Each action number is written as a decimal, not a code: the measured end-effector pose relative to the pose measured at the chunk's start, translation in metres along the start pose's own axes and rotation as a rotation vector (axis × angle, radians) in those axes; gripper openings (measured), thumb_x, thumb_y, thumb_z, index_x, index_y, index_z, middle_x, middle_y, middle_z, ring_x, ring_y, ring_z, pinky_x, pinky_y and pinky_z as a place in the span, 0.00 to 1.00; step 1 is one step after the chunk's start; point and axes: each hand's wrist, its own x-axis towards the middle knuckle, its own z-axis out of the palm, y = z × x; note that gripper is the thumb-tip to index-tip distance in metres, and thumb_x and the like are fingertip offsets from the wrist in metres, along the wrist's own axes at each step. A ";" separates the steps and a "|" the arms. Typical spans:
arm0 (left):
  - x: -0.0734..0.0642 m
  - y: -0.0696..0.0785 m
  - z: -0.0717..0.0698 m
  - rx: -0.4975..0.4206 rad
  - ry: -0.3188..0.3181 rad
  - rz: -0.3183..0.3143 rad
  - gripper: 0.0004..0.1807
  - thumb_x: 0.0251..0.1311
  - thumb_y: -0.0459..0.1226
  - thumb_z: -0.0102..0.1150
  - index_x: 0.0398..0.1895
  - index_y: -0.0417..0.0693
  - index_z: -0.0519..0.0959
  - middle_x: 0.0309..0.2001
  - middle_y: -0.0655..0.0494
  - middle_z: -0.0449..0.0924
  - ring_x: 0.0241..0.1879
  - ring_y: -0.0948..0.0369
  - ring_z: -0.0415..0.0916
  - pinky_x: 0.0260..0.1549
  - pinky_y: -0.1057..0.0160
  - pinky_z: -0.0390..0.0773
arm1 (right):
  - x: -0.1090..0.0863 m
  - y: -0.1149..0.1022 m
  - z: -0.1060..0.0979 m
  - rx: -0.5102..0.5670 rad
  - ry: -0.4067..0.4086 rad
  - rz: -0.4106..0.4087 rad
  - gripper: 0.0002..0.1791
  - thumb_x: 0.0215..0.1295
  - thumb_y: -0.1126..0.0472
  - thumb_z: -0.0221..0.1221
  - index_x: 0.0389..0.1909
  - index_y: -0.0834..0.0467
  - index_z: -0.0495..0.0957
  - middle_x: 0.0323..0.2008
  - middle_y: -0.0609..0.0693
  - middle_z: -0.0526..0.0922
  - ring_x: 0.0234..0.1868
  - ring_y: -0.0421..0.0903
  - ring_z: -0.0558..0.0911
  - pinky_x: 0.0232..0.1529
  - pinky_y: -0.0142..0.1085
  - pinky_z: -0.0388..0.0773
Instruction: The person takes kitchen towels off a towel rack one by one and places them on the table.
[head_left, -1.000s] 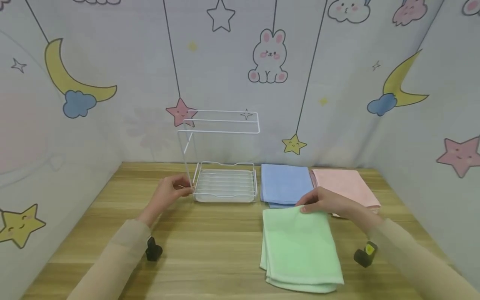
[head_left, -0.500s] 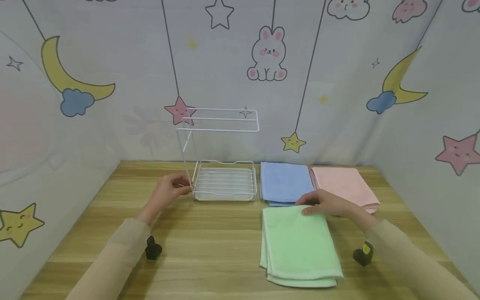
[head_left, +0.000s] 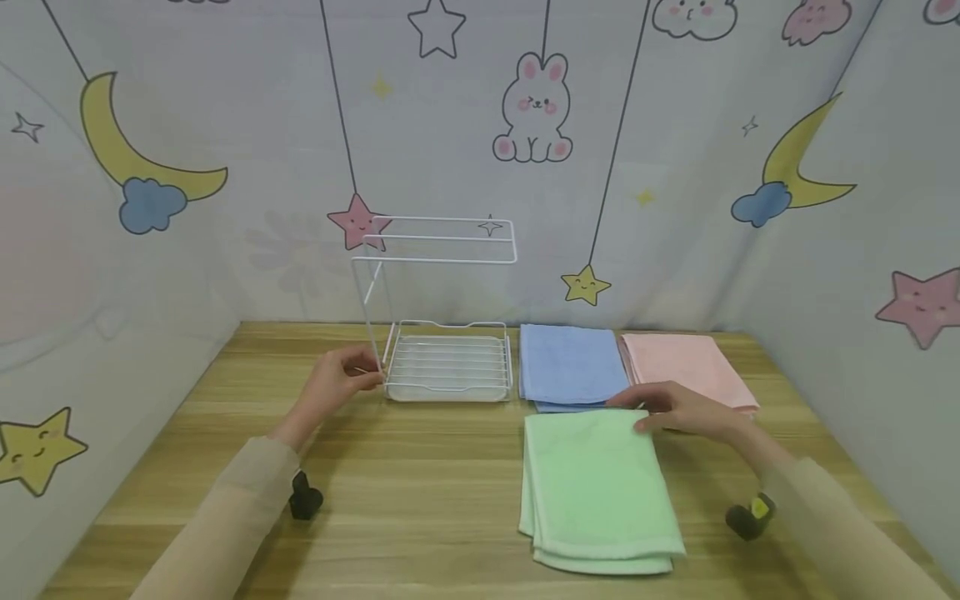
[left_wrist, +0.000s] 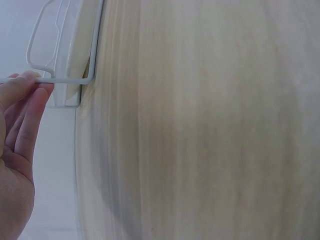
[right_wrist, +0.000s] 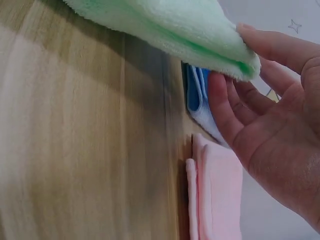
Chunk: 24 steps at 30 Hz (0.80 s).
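Note:
My left hand (head_left: pixel 336 383) pinches the lower left wire of a white wire rack (head_left: pixel 435 261), thumb and fingertips closed on it in the left wrist view. A shallow, pale tray (head_left: pixel 448 393) lies in the rack's base. Nearer me on the right is a folded green towel (head_left: pixel 600 492). My right hand (head_left: pixel 686 412) holds its far right corner. In the right wrist view the thumb lies on top of that raised corner (right_wrist: pixel 235 62), with fingers underneath. Behind the green towel sit a folded blue towel (head_left: pixel 573 362) and a folded pink towel (head_left: pixel 690 367).
The rack and the two rear towels stand along the back of the wood-grain table (head_left: pixel 420 492). A white cloth wall (head_left: pixel 442 150) printed with stars, moons and a bunny rises behind it. Similar walls close in both sides.
My right hand has slid rightward along the green towel's far edge to its corner. The green towel stays nearly in place. My left hand keeps its hold on the rack.

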 end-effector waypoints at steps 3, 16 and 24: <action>0.000 0.000 0.000 0.008 0.006 0.004 0.09 0.51 0.33 0.67 0.36 0.41 0.80 0.35 0.44 0.84 0.32 0.59 0.83 0.29 0.68 0.84 | -0.005 0.004 0.001 0.014 0.037 0.017 0.22 0.61 0.58 0.61 0.57 0.50 0.74 0.56 0.48 0.78 0.54 0.33 0.75 0.51 0.25 0.75; 0.000 0.001 0.001 0.028 0.014 -0.012 0.08 0.51 0.33 0.67 0.35 0.43 0.80 0.35 0.46 0.84 0.32 0.62 0.82 0.29 0.69 0.83 | -0.007 0.021 0.017 0.028 0.285 0.069 0.17 0.57 0.54 0.64 0.48 0.52 0.79 0.47 0.52 0.83 0.44 0.35 0.79 0.43 0.27 0.79; -0.001 0.002 0.000 0.041 0.013 -0.006 0.08 0.51 0.33 0.67 0.35 0.43 0.80 0.35 0.47 0.84 0.33 0.58 0.83 0.29 0.69 0.83 | -0.010 0.024 0.018 0.030 0.301 0.107 0.17 0.56 0.54 0.65 0.48 0.51 0.79 0.48 0.52 0.82 0.46 0.32 0.79 0.45 0.27 0.80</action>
